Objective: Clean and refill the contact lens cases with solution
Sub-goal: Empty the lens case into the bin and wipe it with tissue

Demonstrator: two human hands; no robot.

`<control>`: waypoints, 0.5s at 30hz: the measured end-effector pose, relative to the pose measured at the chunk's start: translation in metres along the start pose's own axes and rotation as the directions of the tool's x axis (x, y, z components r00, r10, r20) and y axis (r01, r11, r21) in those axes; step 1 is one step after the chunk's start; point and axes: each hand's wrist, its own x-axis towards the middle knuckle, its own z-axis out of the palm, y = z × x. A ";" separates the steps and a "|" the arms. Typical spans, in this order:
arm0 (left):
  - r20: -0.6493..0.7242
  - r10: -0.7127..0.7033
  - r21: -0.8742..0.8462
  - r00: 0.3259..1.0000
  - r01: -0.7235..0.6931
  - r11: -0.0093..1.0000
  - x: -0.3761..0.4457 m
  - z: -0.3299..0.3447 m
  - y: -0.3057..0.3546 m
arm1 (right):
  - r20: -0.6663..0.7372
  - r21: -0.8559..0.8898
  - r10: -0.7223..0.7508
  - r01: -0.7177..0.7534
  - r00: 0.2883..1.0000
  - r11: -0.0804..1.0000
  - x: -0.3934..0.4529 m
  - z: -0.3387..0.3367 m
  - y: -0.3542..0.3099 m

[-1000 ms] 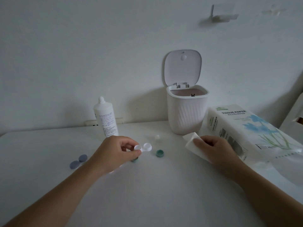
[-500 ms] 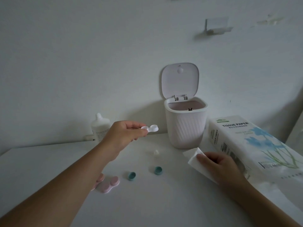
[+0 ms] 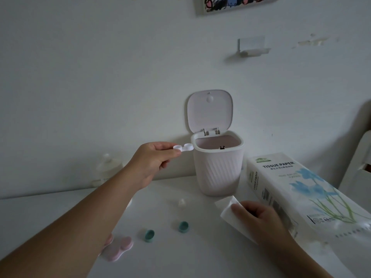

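Left hand (image 3: 152,163) pinches the white lens case (image 3: 183,147) at 1 end, holding it level just beside the open bin (image 3: 217,167) rim. Right hand (image 3: 259,221) grips a tissue (image 3: 226,211) on the table (image 3: 180,257).

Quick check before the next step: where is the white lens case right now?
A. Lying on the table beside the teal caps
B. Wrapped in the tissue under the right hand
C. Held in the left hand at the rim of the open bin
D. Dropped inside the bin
C: the left hand pinches the white lens case in the air, its far end at the rim of the open bin.
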 end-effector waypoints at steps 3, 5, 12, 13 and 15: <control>-0.008 0.038 -0.003 0.999 -0.038 0.999 0.012 0.009 0.011 | 0.023 0.024 0.012 -0.013 1.000 1.000 0.000 0.000 -0.001; -0.008 0.089 0.061 0.996 -0.089 0.994 0.022 0.017 0.022 | 0.021 0.030 0.016 -0.017 1.000 0.999 0.001 -0.001 0.000; 0.123 0.372 0.593 0.920 -0.369 0.716 0.055 0.042 0.052 | 0.015 0.002 0.021 -0.021 1.000 1.000 0.003 -0.002 0.005; 0.185 0.415 0.666 0.891 -0.424 0.613 0.058 0.045 0.054 | 0.019 0.002 0.018 -0.018 1.000 1.000 0.003 -0.003 0.004; 0.346 0.478 0.769 0.807 -0.536 0.349 0.063 0.050 0.058 | 0.025 0.002 0.012 -0.012 1.000 1.000 0.003 -0.002 0.002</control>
